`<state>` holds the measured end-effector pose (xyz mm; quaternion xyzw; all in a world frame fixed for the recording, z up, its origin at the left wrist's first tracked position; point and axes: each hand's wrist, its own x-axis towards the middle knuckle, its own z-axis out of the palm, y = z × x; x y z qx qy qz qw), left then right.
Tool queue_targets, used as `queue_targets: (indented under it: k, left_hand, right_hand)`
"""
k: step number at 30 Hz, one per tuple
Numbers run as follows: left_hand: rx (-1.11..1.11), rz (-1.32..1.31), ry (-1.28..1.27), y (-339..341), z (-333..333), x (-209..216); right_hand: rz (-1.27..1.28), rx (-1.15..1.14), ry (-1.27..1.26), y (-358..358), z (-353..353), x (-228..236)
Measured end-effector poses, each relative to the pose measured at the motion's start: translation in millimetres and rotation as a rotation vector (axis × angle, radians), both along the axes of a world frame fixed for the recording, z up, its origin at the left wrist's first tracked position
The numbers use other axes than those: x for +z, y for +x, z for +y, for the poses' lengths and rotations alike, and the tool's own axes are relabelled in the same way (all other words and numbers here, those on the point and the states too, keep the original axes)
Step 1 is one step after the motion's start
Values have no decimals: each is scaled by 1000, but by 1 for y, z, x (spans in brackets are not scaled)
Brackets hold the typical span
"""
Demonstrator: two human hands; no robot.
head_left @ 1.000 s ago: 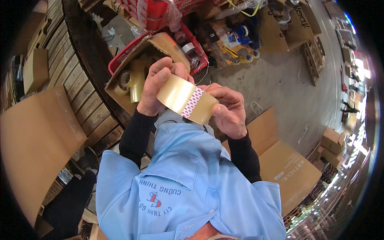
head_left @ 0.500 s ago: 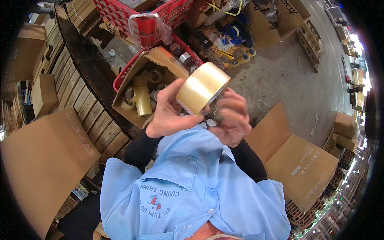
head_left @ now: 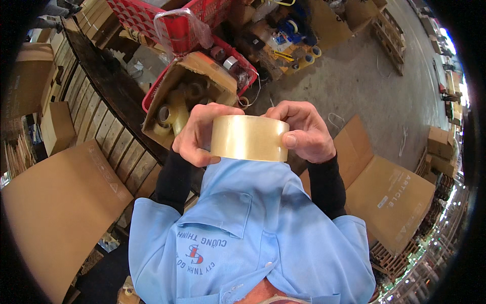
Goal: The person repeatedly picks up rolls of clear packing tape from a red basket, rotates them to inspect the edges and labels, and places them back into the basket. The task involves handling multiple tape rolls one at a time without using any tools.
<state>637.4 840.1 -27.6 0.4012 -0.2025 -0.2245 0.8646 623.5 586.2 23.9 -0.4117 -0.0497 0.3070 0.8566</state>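
A wide roll of clear, yellowish packing tape [head_left: 249, 138] is held between my two hands in front of my chest, its outer face toward me. My left hand [head_left: 198, 134] grips the roll's left end, fingers over the top and thumb below. At the right end, my right hand [head_left: 306, 130] holds it too, with the thumb pressed on the tape's face and the fingers curled behind. Beyond my left hand stands an open cardboard box [head_left: 210, 71] with several more tape rolls [head_left: 178, 109] inside.
A red plastic basket [head_left: 190, 28] rises behind the box. Tape dispensers and a yellow cutter [head_left: 284, 56] lie farther back. Wooden slats [head_left: 93, 114] run along the left, with a large cardboard sheet [head_left: 61, 202] nearer. An open carton [head_left: 390, 197] is at right; a pallet [head_left: 389, 38] leans far right.
My right hand has come from beside the roll onto its right end. The roll has turned level and moved slightly lower, while my left hand keeps its hold.
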Motion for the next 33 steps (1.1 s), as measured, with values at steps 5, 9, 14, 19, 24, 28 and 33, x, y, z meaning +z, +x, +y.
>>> queue_targets:
  k: [5, 9, 14, 19, 24, 28, 33]
  left_hand:
    - [-72, -188, -212, 14, -12, 0]
    - [-61, -105, -133, 13, -16, 3]
    - [-157, -145, 248, 14, 2, 10]
    - [-28, -450, 189, 17, 9, 3]
    - [-51, -562, 374, 18, 16, 34]
    - [-13, -624, 306, 17, 15, 36]
    - [-70, -394, -79, 12, 11, 10]
  right_hand:
    - [19, -10, -23, -3, 12, 7]
    - [1, -132, -148, -6, 21, 19]
    - [-74, -121, -418, -3, 24, 40]
    - [-194, -15, -606, -5, 26, 39]
    - [-121, 102, -545, -10, 27, 35]
    - [-120, 83, -518, -13, 32, 38]
    - [-41, -21, -242, -22, 30, 41]
